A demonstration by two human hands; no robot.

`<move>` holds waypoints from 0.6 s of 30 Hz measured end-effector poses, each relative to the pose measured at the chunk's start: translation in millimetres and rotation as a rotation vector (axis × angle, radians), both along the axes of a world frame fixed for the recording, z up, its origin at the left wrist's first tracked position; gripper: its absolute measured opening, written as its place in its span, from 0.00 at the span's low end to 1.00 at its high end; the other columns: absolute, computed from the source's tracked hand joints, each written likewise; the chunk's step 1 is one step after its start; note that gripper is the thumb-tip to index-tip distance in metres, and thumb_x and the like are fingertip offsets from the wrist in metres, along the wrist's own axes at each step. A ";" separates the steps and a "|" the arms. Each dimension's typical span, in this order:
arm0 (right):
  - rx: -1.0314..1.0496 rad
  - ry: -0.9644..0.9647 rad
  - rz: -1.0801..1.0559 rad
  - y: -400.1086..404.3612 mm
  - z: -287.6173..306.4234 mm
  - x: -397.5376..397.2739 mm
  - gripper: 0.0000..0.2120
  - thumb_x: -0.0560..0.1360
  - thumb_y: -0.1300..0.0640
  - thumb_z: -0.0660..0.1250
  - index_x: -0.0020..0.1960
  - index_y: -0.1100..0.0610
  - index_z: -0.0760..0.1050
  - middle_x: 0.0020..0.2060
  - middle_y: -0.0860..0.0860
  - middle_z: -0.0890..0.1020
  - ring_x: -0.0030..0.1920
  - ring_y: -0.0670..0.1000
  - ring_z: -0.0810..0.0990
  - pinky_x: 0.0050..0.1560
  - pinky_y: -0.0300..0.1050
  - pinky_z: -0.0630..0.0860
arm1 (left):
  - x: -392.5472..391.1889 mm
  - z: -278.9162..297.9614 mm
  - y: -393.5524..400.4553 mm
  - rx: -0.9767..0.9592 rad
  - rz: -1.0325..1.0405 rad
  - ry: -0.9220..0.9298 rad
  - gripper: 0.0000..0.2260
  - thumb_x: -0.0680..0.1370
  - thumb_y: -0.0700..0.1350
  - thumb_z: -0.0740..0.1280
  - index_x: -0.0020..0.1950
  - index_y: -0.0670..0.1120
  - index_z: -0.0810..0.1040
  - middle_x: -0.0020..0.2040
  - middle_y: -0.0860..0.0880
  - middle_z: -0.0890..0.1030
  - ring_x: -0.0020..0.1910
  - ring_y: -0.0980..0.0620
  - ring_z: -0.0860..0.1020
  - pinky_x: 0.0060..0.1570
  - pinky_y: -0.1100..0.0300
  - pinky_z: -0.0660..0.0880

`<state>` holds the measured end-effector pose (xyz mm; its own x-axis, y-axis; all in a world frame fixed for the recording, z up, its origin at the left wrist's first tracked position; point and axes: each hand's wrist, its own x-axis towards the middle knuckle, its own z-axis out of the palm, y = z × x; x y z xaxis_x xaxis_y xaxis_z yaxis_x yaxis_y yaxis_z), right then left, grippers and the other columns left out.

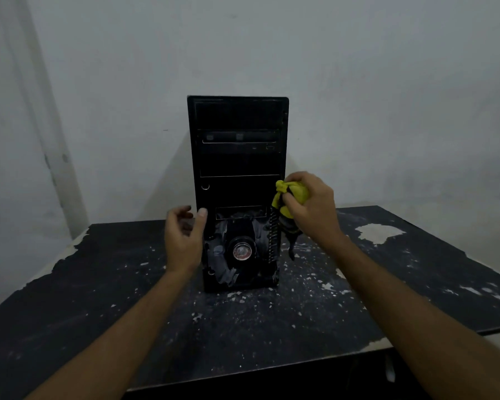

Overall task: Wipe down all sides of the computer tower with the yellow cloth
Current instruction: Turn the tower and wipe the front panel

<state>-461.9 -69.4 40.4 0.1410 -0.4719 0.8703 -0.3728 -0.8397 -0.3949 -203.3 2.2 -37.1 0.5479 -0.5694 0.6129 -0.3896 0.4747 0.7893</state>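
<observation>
Black and flaking, the table (pixel 358 298) carries the upright computer tower (pixel 238 168), which stands between the two hands with its front panel facing the camera. Just beyond the tower's right edge, the right hand (pixel 312 209) has its fingers curled tight round the bunched yellow cloth (pixel 286 194), which bulges out past the fingertips. At the tower's left edge, the left hand (pixel 184 238) holds nothing: fingers loosely curled and apart, thumb tip at the front edge, though actual contact is unclear.
</observation>
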 end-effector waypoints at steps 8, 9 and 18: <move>0.228 -0.115 0.089 2.8 -32.3 3.3 0.03 0.77 0.63 0.72 0.47 0.56 0.80 0.41 0.45 0.83 0.40 0.42 0.82 0.39 0.39 0.78 | 6.6 7.1 1.1 0.026 -0.014 -0.040 0.23 0.77 0.58 0.71 0.65 0.47 0.73 0.57 0.46 0.77 0.49 0.45 0.79 0.46 0.52 0.78; 0.231 -0.147 0.097 2.5 -27.6 3.4 0.03 0.77 0.63 0.72 0.47 0.57 0.80 0.40 0.46 0.83 0.39 0.42 0.82 0.37 0.37 0.78 | 7.6 7.9 0.9 0.025 -0.016 -0.036 0.24 0.77 0.60 0.71 0.65 0.47 0.73 0.57 0.46 0.77 0.50 0.44 0.79 0.47 0.51 0.79; 0.137 0.053 0.025 -7.3 -40.4 -2.0 0.05 0.74 0.61 0.72 0.47 0.55 0.78 0.42 0.49 0.80 0.43 0.51 0.77 0.43 0.50 0.75 | 8.8 8.3 0.6 0.023 -0.023 -0.022 0.30 0.73 0.67 0.71 0.65 0.48 0.73 0.57 0.48 0.77 0.51 0.44 0.80 0.50 0.47 0.81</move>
